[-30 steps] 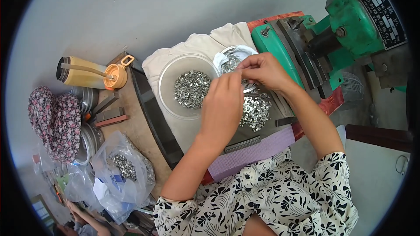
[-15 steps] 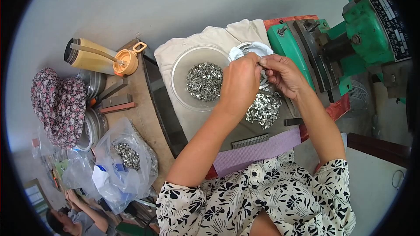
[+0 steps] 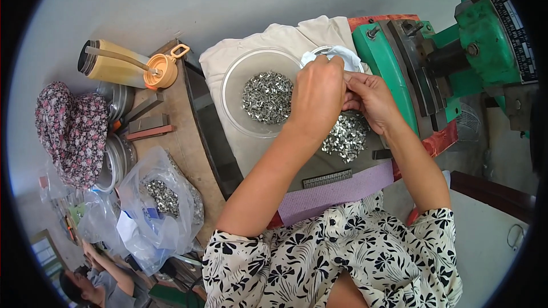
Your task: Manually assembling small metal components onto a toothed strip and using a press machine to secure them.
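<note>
My left hand (image 3: 317, 94) and my right hand (image 3: 374, 101) meet fingertip to fingertip above the work surface. Both are closed in a pinch; whatever lies between the fingers is too small or too hidden to name. Behind them, partly covered, is a round container lined with a pale bag (image 3: 343, 55). Left of my left hand stands a clear plastic tub (image 3: 228, 94) holding many small metal pieces (image 3: 267, 98). Below the hands lies a loose heap of flat shiny metal pieces (image 3: 346, 141). Nearer me is a narrow dark toothed strip (image 3: 327, 179).
A green machine (image 3: 388, 74) borders the right side. A purple mat (image 3: 348, 189) lines the front edge, and cream cloth (image 3: 274, 39) covers the back. The left bench (image 3: 188, 137) carries a yellow bottle (image 3: 120, 60), a plastic bag (image 3: 188, 205) and a floral cloth (image 3: 71, 137). Another person (image 3: 103, 279) sits lower left.
The view has shifted slightly. My left hand has turned so its back hides more of the fingertips; both hands remain together in a pinch.
</note>
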A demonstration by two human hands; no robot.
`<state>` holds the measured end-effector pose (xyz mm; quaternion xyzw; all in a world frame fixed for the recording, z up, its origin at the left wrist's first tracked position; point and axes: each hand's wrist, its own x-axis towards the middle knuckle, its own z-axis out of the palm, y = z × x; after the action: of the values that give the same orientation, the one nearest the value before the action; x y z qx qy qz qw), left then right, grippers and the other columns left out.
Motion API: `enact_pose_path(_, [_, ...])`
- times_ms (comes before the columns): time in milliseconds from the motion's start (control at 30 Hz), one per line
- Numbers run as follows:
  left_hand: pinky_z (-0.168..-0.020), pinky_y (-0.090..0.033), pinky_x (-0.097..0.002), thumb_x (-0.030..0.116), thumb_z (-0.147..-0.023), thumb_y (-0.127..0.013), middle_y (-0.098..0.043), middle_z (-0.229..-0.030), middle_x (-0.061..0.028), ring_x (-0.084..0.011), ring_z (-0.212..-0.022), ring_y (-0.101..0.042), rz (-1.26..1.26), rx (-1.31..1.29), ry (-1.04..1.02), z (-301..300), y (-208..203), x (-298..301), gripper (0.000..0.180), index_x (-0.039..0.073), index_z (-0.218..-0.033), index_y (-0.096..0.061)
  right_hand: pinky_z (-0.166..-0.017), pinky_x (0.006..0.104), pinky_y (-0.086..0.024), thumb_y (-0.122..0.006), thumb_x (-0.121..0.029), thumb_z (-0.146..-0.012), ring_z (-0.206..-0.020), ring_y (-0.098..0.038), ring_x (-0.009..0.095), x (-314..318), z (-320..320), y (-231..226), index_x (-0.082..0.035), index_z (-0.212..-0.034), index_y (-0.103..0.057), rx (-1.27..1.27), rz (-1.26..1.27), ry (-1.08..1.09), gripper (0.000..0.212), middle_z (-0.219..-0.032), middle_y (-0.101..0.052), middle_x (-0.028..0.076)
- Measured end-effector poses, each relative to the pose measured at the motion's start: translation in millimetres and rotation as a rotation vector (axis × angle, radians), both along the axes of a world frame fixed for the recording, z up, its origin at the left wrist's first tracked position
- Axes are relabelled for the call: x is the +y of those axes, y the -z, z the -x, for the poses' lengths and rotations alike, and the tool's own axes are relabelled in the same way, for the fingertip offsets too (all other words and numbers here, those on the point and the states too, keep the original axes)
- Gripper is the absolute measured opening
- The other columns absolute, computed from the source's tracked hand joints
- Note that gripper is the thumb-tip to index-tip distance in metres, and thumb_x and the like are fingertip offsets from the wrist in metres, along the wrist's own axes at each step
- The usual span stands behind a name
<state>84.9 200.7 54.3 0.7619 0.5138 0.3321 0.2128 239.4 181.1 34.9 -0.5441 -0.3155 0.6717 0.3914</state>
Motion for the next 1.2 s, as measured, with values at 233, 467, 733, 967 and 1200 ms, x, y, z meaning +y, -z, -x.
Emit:
enact_pose_path(233, [-0.067,-0.053,-0.0416,0.005,-0.080,-0.066,-0.069,-0.079,-0.0185,-0.0333,-0.072,-0.069,0.099,-0.089,-0.049,1,-12,2,0.010,-0.002,-0.086,-0.066,-0.062,0.0221,-0.057,-0.064,-0.023,-0.098,-0.066,-0.062,0.007,-4,9,-9,-0.001,-0.100,-0.072,0.074,-0.102,0.101,0.023,-0.085,-0.069,0.003])
enact_pose_path(467, [-0.062,-0.053,-0.0269,0.003,-0.087,-0.067,-0.069,-0.073,-0.0075,-0.0090,-0.068,-0.065,0.544,-0.704,0.002,4,-10,-2,0.012,-0.007,-0.092,-0.068,-0.063,0.0217,-0.055,-0.071,-0.024,-0.093,-0.069,-0.057,0.004,2,3,-2,-0.003,-0.101,-0.069,0.410,-0.098,0.137,0.022,-0.082,-0.065,-0.001])
enact_pose_path(733, [-0.062,-0.054,-0.0375,0.005,-0.083,-0.070,-0.069,-0.070,-0.0149,-0.0290,-0.064,-0.069,0.030,-0.172,-0.016,6,-6,-14,0.011,-0.004,-0.091,-0.070,-0.059,0.0198,-0.050,-0.075,-0.024,-0.090,-0.066,-0.058,0.005,1,2,-3,-0.003,-0.095,-0.074,-0.044,-0.122,0.138,0.022,-0.078,-0.067,-0.001])
enact_pose_path(967, [-0.071,-0.053,-0.0406,0.003,-0.083,-0.069,-0.067,-0.094,-0.0158,-0.0342,-0.081,-0.067,-0.051,-0.106,0.042,18,-4,-31,0.014,0.002,-0.097,-0.070,-0.059,0.0212,-0.048,-0.075,-0.016,-0.088,-0.066,-0.063,0.005,8,-5,6,0.002,-0.092,-0.076,-0.528,-0.448,0.068,0.018,-0.074,-0.071,0.003])
enact_pose_path(1200, [-0.074,-0.050,-0.0382,-0.001,-0.083,-0.067,-0.061,-0.090,-0.0106,-0.0315,-0.083,-0.061,-0.119,-0.091,0.079,29,-4,-55,0.013,0.002,-0.095,-0.063,-0.054,0.0234,-0.043,-0.075,-0.020,-0.087,-0.062,-0.057,0.004,7,1,10,0.003,-0.089,-0.075,-0.601,-0.503,0.034,0.023,-0.068,-0.068,0.003])
